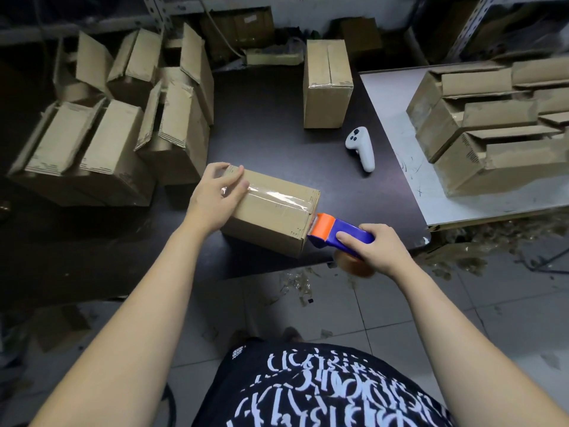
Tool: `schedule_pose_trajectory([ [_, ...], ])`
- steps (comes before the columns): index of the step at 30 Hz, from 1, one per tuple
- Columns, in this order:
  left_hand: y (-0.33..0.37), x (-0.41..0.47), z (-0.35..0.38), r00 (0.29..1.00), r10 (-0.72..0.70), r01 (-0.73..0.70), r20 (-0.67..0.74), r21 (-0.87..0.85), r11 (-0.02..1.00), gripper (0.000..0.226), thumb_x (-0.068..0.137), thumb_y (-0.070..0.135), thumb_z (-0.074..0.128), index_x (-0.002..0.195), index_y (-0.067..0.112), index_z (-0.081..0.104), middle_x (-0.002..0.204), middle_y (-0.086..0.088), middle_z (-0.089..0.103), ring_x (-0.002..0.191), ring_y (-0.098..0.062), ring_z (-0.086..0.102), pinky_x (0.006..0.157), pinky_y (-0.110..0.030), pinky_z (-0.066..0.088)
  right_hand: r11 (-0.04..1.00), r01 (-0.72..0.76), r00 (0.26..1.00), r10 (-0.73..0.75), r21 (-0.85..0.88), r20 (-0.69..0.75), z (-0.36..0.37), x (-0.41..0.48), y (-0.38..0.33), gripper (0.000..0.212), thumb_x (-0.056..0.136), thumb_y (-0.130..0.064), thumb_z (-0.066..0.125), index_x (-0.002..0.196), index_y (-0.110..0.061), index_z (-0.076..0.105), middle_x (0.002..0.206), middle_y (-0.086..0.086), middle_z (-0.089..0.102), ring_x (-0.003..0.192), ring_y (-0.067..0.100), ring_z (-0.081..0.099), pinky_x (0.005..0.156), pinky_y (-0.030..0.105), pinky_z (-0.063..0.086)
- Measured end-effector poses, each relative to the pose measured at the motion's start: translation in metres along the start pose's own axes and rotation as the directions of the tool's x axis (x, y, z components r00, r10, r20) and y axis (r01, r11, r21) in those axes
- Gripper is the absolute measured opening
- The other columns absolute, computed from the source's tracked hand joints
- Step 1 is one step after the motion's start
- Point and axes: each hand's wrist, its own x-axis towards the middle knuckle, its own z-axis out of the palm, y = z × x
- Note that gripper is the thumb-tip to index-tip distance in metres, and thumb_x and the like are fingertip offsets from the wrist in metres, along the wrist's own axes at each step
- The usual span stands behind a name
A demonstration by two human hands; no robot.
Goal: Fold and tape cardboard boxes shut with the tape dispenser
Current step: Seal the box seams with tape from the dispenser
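A small cardboard box (271, 217) lies on the dark table (277, 149) with its flaps folded down and a strip of clear tape running along the top seam. My left hand (215, 192) rests on the box's far left end, fingers laid over the top edge. My right hand (372, 246) grips the blue and orange tape dispenser (334, 231), whose orange head touches the box's near right end, just below the top edge. The tape roll shows partly beneath my right hand.
A taped box (328, 84) stands upright at the back of the table, and a white controller (361, 147) lies beside it. Several open boxes (123, 124) crowd the left. More boxes (498, 124) are stacked on a white board at right. Tape scraps litter the floor.
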Motion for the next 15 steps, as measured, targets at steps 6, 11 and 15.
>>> schedule_pose_trajectory([
  [6,-0.009,0.001,-0.018,0.998,0.003,0.000,0.058,-0.046,0.999,0.044,0.096,0.034,0.069,0.139,0.026,0.063,0.129,0.013,0.043,0.121,0.003,0.045,0.111,-0.020,0.033,0.987,-0.163,0.985,0.163,-0.006,0.059,-0.004,0.008,-0.009,0.060,0.084,-0.058,0.076,0.054,-0.013,0.050,0.051,0.003,0.043,0.052,0.019,0.041,0.056,0.031,0.032],
  [11,-0.006,-0.010,-0.019,0.970,-0.136,0.117,-0.201,-0.101,0.988,0.052,0.086,0.037,0.081,0.133,0.018,0.068,0.117,0.006,0.044,0.101,0.002,0.047,0.083,0.003,0.031,0.979,-0.182,0.966,0.195,0.089,-0.171,0.005,-0.001,-0.015,0.063,0.085,-0.052,0.075,0.051,-0.016,0.036,0.051,0.001,0.030,0.055,0.020,0.030,0.055,0.034,0.026],
  [15,0.001,-0.021,-0.016,0.920,-0.271,0.236,-0.283,-0.151,0.960,0.053,0.079,0.044,0.084,0.127,0.025,0.070,0.115,0.003,0.043,0.097,-0.006,0.048,0.087,-0.016,0.037,0.959,-0.178,0.928,0.239,0.221,-0.288,-0.001,0.006,-0.035,0.060,0.085,-0.051,0.076,0.057,-0.014,0.039,0.054,0.002,0.031,0.056,0.019,0.028,0.055,0.036,0.027],
])
